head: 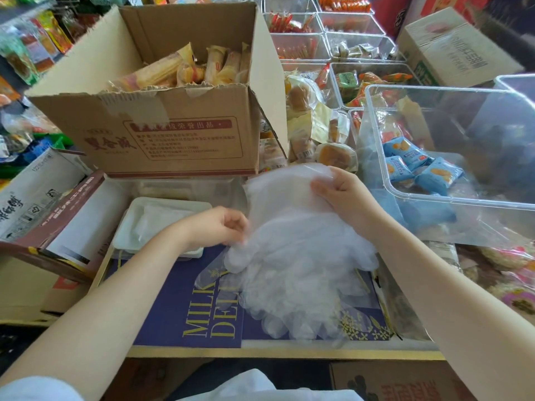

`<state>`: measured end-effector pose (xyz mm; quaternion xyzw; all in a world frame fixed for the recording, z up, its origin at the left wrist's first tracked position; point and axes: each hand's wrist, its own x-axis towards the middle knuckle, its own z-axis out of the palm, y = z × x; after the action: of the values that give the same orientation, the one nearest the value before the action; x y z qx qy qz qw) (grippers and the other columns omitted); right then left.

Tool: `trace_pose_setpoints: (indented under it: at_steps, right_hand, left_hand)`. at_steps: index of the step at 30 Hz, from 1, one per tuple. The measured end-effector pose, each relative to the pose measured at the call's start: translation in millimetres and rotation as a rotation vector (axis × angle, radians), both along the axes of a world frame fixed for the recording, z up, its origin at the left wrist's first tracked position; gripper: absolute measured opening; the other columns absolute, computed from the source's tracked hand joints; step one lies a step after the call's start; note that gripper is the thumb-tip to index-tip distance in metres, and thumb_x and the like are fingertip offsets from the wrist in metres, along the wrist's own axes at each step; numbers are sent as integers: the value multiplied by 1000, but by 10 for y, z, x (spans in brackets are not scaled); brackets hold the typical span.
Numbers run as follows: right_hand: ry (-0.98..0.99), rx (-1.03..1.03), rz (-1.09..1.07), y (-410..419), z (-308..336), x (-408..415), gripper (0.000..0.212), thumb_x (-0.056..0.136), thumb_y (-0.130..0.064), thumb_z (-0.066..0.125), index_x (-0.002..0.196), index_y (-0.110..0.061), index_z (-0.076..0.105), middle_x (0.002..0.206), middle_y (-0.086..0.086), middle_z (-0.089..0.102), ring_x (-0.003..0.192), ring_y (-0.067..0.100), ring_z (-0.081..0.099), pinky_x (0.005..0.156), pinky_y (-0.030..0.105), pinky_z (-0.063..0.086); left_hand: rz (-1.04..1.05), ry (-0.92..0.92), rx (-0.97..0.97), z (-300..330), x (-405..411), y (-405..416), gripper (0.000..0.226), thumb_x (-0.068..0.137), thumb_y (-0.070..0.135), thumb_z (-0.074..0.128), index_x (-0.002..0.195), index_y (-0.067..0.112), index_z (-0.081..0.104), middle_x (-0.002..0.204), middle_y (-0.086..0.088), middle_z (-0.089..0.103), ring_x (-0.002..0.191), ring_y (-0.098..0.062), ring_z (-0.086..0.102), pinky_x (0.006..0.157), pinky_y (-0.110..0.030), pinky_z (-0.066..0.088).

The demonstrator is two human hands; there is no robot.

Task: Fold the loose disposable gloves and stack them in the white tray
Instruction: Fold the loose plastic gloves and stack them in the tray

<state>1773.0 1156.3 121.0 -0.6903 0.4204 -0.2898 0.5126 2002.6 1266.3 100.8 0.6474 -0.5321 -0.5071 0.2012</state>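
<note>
A heap of clear disposable gloves (301, 282) lies on a dark blue box lid (179, 308) in front of me. My right hand (344, 195) grips the upper edge of one glove (278, 192) and holds it raised above the heap. My left hand (223, 225) pinches that same glove at its lower left edge. Just left of my left hand sits the white tray (127, 227), and folded gloves (156, 221) lie inside it.
An open cardboard box of wrapped snacks (162, 131) stands behind the tray. A large clear plastic bin (451, 198) with blue packets is at the right. More snack bins fill the back. Cartons (37, 198) crowd the left side.
</note>
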Motion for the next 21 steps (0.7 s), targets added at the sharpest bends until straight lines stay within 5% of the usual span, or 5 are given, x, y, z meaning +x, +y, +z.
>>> trace_pose_setpoints:
  at_steps: [6,10,15,18,21]
  right_hand:
    - [32,33,56,147,-46,83,12,94,-17,55,102,-14,64,92,8,70,82,23,64,82,41,52]
    - [65,27,60,161,-150,135,15,93,-24,55,97,-10,60,95,22,66,76,33,61,70,43,51]
    - [49,108,24,301,-347,208,18,86,-25,66,101,-19,60,93,3,69,83,22,66,73,34,54]
    - [64,243,236,405,-502,190,26,77,-14,75,95,-19,57,75,-14,63,68,0,60,59,12,46]
    - [246,422,473,488,-800,150,26,78,-17,75,66,-17,52,54,-13,46,49,1,42,54,16,33]
  left_hand:
    - [245,211,6,-68,-112,-46,15,91,29,57,104,25,64,107,6,66,102,-12,61,92,-28,45]
    - [554,234,-165,-106,-281,-129,17,96,21,49,85,18,61,79,1,63,72,-11,58,63,-21,45]
    - [691,33,-297,-287,-275,-115,17,98,20,45,89,17,59,77,2,56,72,-12,50,69,-26,40]
    - [748,-58,-328,-372,-199,-82,16,98,23,44,96,15,58,66,7,45,64,-9,43,65,-26,35]
    - [845,-77,-355,-434,-110,-55,29,97,20,45,68,17,47,58,6,37,55,-11,36,57,-28,31]
